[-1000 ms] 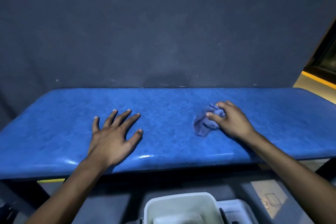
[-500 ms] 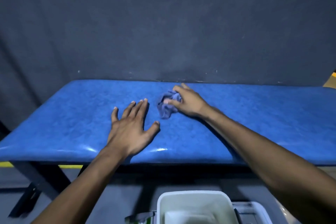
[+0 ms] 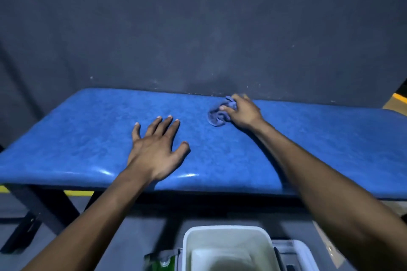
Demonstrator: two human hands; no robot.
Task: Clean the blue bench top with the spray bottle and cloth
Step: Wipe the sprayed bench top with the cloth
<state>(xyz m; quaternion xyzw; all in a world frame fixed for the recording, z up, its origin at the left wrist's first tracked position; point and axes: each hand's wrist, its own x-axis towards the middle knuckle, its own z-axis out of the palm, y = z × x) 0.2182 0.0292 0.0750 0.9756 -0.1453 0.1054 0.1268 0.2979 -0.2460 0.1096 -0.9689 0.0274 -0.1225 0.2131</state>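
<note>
So right hand [image 3: 243, 113] gripping bunched cloth [image 3: 218, 115] near bench [image 3: 88, 138] back edge, left hand [image 3: 157, 149] splaying flat, bracing; better wiping in overlapping strokes.

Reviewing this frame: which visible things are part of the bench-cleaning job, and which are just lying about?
In use:
- blue bench top
- cloth, bunched under the right hand
- left hand, flat on the bench

Lying about:
- white bin on the floor
- green packet beside it

No spray bottle clearly visible.
</note>
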